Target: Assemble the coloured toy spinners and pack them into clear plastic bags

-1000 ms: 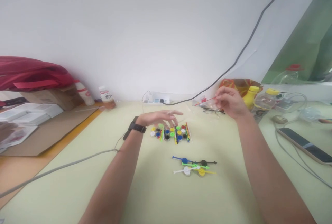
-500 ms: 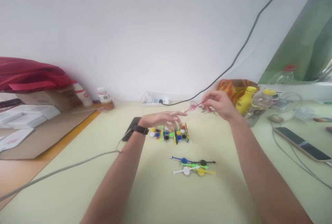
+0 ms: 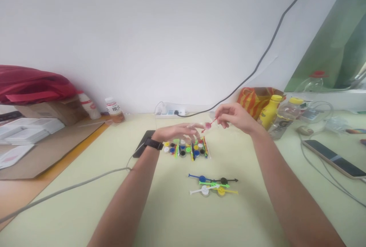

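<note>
My right hand [image 3: 236,118] pinches one end of a red arrow spinner [image 3: 208,125], a thin arrow with a round hub, held tilted above the table. My left hand [image 3: 183,130] reaches in from the left, fingers stretched out, its fingertips close to the arrow's tip; whether they touch it I cannot tell. Beneath the left hand lie several loose coloured discs [image 3: 183,153] and thin arrows [image 3: 192,151] in rows, partly hidden by the fingers. Nearer to me rests a group of arrow spinners with hubs: blue [image 3: 202,178], black [image 3: 224,181], green [image 3: 214,184], white [image 3: 204,190] and yellow [image 3: 221,191].
A black flat object [image 3: 144,144] lies beside my left wrist. Behind stands a white power strip [image 3: 170,111]. At right are a yellow bottle [image 3: 270,110], a clear bottle [image 3: 286,116] and a phone [image 3: 334,158]. White boxes [image 3: 30,130] and a small bottle [image 3: 114,110] stand at left.
My right hand has moved a little left and down with the red arrow spinner, bringing its tip closer to my left fingers. My left hand has barely moved.
</note>
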Demonstrator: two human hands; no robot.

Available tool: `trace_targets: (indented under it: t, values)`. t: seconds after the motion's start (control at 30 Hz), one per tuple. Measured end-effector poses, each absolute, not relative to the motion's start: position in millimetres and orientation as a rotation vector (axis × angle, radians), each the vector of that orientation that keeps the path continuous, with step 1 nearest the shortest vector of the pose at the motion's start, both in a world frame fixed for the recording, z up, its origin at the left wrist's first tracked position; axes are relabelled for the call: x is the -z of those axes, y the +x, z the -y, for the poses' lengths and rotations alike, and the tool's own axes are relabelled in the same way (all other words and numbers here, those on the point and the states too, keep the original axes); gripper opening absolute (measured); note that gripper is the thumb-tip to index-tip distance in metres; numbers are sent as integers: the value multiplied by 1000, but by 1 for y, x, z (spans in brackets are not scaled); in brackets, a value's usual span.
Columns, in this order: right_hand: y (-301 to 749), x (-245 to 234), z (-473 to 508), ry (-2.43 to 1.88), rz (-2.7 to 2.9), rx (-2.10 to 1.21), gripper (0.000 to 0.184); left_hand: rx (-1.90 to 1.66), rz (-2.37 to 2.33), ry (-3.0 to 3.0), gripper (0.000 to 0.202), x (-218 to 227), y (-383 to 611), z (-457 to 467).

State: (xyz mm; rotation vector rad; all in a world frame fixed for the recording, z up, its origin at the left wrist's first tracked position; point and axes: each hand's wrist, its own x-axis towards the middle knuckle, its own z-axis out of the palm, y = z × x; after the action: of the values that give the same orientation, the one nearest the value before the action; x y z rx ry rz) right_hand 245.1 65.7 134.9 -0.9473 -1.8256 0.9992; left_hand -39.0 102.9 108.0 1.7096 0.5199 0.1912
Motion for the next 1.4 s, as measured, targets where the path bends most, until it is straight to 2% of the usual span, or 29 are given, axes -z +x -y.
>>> trace_targets:
  t: [0.13, 0.2, 0.33, 0.47, 0.57, 0.7, 0.83, 0.97, 1.13, 1.27, 1.4]
  values:
    - [242, -133, -66, -1041, 1943, -970, 16, -196, -536, 1681, 57, -108, -37, -102]
    - [243, -134, -65, -1187, 1995, -793, 20, -196, -572, 1661, 57, -106, -37, -102]
    - [242, -148, -52, -1386, 2073, -379, 15, -180, -678, 1645, 60, -104, -41, -104]
    - [221, -158, -29, -1221, 2474, -681, 16, -159, -774, 1671, 62, -104, -48, -106]
    - [190, -147, -19, -1050, 2828, -917, 18, -152, -839, 1696, 63, -103, -52, -108]
    - [147, -111, -19, -1173, 3068, -910, 34, -121, -863, 1707, 62, -98, -55, -113]
    - [125, -85, -22, -1154, 3171, -877, 22, -112, -846, 1728, 62, -95, -57, -115]
    - [134, -88, -28, -1086, 3027, -914, 19, -142, -824, 1727, 61, -96, -58, -115]
    - [169, -128, -31, -911, 2578, -999, 17, -173, -771, 1713, 61, -96, -58, -116]
    - [205, -159, -30, -829, 2126, -809, 15, -168, -735, 1697, 60, -95, -59, -116]
    - [242, -159, -46, -961, 1632, -637, 27, -178, -698, 1642, 62, -96, -57, -114]
